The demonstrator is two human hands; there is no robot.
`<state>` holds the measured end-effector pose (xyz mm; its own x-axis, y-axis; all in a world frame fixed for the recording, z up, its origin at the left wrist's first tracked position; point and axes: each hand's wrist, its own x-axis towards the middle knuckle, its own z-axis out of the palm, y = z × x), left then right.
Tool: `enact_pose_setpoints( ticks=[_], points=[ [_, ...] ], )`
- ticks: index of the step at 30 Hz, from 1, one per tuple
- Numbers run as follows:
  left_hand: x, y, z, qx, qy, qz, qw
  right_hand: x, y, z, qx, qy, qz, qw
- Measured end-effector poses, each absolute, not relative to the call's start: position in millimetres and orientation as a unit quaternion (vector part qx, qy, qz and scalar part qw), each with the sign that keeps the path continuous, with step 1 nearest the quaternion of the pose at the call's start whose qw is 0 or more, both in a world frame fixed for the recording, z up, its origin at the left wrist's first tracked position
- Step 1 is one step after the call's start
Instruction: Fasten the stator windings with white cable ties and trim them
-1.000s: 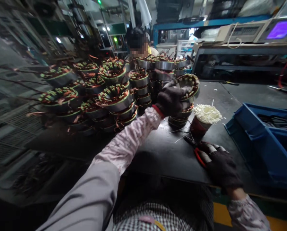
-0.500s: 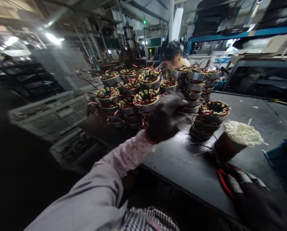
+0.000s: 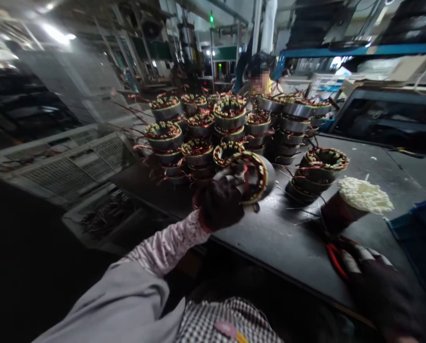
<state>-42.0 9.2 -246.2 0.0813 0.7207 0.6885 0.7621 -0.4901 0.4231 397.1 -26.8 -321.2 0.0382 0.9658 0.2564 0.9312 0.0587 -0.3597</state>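
Observation:
My left hand [image 3: 220, 205], in a dark glove, is closed round a wound motor stator [image 3: 253, 177] and holds it tilted above the black table [image 3: 280, 238]. Just behind it stand many stacked stators [image 3: 198, 128] with copper windings. My right hand [image 3: 380, 281], also gloved, rests on the table near its front edge, on red-handled pliers [image 3: 332, 262]. Its fingers lie curled over the handles. A short stack of stators [image 3: 316, 171] stands to the right of the held one.
A red cup heaped with small white pieces [image 3: 359, 202] stands beside the short stack. A blue bin [image 3: 418, 224] is at the right edge. Pale slatted crates [image 3: 59, 166] lie lower left. Another person [image 3: 259, 76] sits behind the stacks.
My left hand has taken a stator off the front of the pile and drawn it toward me, tilted. One second ago it was setting a stator on the short stack. The view swung left.

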Motion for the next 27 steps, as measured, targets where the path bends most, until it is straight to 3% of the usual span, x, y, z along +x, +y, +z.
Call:
enact_pose_setpoints(
  ticks=[7, 10, 13, 15, 18, 22, 27],
  points=[
    [66.1, -13.8, -285.6, -0.883, -0.402, -0.239, -0.038, 390.5, -31.7, -309.0, -0.690, -0.705, 0.018, 0.164],
    [99.0, -27.6, -289.0, -0.853, -0.440, -0.274, -0.057, 376.6, -45.8, -311.0, -0.684, -0.690, -0.014, 0.234],
    [92.3, -49.1, -294.8, -0.794, -0.441, -0.399, -0.128, 343.5, -69.3, -317.3, -0.660, -0.680, -0.032, 0.318],
    [69.0, -53.3, -302.0, -0.771, -0.413, -0.463, -0.143, 317.2, -81.0, -322.0, -0.606, -0.725, 0.017, 0.327],
    [32.7, -29.7, -308.7, -0.840, -0.363, -0.401, -0.046, 288.6, -80.0, -324.0, -0.530, -0.748, 0.136, 0.376],
    [23.2, 29.9, -294.3, -0.944, -0.223, -0.238, -0.053, 281.8, -50.4, -319.3, -0.558, -0.609, 0.216, 0.520],
    [36.4, 56.2, -263.3, -0.959, -0.176, -0.208, -0.076, 309.5, -34.2, -315.4, -0.539, -0.390, 0.456, 0.592]
  ],
)
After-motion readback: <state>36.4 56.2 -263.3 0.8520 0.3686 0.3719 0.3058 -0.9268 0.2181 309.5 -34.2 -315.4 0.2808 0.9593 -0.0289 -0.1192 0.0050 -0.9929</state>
